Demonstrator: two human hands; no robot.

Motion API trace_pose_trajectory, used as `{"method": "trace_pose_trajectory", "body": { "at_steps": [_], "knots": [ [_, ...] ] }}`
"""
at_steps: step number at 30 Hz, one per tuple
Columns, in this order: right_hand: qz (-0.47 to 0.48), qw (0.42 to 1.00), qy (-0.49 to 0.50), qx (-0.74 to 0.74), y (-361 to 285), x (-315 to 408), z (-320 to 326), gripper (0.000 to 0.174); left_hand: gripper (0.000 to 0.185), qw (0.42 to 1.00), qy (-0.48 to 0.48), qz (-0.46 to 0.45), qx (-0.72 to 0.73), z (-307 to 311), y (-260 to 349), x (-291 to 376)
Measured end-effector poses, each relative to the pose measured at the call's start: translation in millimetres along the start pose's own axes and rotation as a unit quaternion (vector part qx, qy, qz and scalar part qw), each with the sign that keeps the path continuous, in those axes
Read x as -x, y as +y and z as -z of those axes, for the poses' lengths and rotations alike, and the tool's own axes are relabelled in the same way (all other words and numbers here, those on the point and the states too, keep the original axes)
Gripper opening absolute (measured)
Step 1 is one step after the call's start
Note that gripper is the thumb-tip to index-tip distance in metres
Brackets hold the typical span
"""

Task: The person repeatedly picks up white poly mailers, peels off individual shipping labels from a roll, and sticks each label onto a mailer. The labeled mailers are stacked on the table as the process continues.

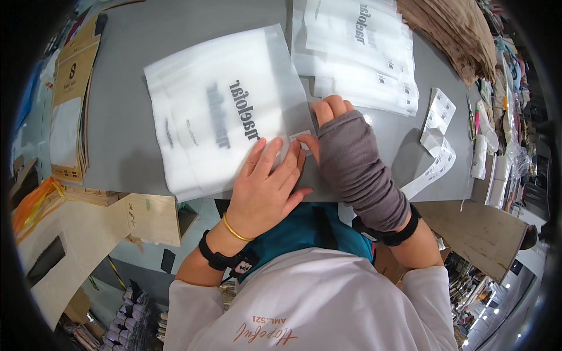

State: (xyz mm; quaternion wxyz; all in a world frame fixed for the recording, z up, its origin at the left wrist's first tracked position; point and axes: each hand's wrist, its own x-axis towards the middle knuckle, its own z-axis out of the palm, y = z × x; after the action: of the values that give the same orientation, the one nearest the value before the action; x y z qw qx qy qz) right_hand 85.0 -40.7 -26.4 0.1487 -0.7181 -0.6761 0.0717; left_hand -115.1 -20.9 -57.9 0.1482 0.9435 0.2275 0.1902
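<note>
A frosted plastic bag [197, 87] with dark printed writing lies flat on the grey table before me, white contents showing through. My left hand [268, 188] rests palm down on its near right part, fingers spread and nothing grasped. Near the bag's right edge is a small white label [302, 136]. Fingertips of my left hand reach it, and the thumb of my right hand [327, 118] touches it too. The other right fingers are bent, apart from that thumb, beside the bag's edge. A grey fabric sleeve covers most of the right hand and forearm.
Several similar labelled bags [364, 57] overlap at the back right, near a brown fabric pile [452, 30]. A curling strip of printed labels [439, 153] lies right of my forearm. Scissors [472, 120] sit farther right. Brown-and-white packages [70, 105] stand at the left edge.
</note>
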Motion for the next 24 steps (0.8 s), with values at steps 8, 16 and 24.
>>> {"method": "trace_pose_trajectory", "body": {
  "at_steps": [8, 16, 24],
  "knots": [
    [-0.138, 0.966, -0.003, -0.217, -22.3, -57.6, -9.0, 0.043, 0.05, 0.999, 0.031, 0.001, 0.018, 0.6, 0.5, 2.6],
    [-0.004, 0.942, 0.253, -0.219, 88.5, -119.9, 27.0, 0.021, 0.037, 0.988, 0.068, -0.09, 0.11, -3.0, 27.2, -18.0],
    [0.029, 0.953, 0.3, -0.03, 178.0, -28.4, 133.0, 0.018, 0.05, 0.836, -0.078, 0.07, 0.538, -58.1, 110.9, -100.7]
  ]
}}
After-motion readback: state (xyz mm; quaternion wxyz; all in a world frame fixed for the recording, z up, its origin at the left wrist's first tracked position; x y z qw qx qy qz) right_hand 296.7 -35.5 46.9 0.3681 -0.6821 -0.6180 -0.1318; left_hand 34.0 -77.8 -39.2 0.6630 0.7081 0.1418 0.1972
